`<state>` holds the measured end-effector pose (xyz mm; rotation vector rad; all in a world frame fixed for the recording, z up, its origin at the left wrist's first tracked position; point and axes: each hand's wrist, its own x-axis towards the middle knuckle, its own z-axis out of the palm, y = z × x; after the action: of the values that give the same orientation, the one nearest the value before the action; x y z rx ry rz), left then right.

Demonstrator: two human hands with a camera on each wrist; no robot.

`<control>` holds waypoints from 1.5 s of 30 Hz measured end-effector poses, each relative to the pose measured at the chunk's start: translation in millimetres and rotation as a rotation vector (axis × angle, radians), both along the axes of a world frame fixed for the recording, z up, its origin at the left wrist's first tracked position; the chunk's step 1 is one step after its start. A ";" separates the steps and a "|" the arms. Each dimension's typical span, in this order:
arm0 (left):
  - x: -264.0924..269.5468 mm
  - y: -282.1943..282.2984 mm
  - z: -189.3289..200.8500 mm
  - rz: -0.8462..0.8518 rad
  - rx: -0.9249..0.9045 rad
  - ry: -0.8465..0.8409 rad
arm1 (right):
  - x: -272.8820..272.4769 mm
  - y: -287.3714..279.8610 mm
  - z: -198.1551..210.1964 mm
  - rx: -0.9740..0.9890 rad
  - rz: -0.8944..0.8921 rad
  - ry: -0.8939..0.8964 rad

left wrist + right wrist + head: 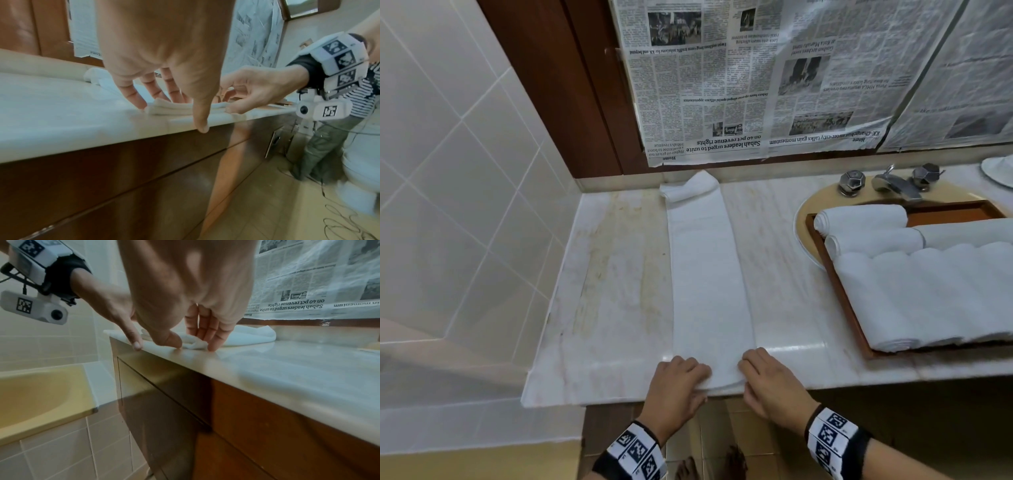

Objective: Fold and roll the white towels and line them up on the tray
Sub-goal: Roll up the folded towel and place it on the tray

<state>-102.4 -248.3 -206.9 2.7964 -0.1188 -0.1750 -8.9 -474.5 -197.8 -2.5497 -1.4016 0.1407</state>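
step: start roll | towel (705,274): long strip on counter (613,274), long axis near-to-far, stretching away from my fingers | left hand (678,380), right hand (767,380): level, each pinching a near-end corner | tray (842,294): right

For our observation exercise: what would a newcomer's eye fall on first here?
A long folded white towel lies down the marble counter, both hands, left hand and right hand, at its near end. To the right, rolled towels fill a wooden tray; upside-down newspaper covers the wall.
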 end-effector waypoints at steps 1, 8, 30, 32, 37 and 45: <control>0.6 -0.7 3.0 0.000 -0.012 0.014 | -0.7 -1.0 3.9 -0.016 0.003 0.026; 1.2 5.7 2.4 0.060 -0.076 -0.037 | -7.2 -4.4 6.0 -0.048 -0.028 0.105; -0.8 8.1 2.3 0.031 -0.069 -0.148 | -3.3 13.4 7.6 -0.066 -0.138 -0.004; -1.1 6.0 3.1 0.036 -0.010 -0.136 | -2.2 15.4 8.7 -0.082 -0.130 -0.043; 10.1 -11.0 16.0 0.098 0.135 -0.105 | 5.9 25.1 6.9 -0.075 -0.093 -0.104; 28.8 9.7 25.1 0.345 -0.347 0.101 | 36.7 27.6 18.6 0.022 -0.285 0.368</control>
<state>-73.6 -238.7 -181.8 2.4102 0.3248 -0.1893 27.8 -446.9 -179.3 -2.5063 -0.8936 0.5099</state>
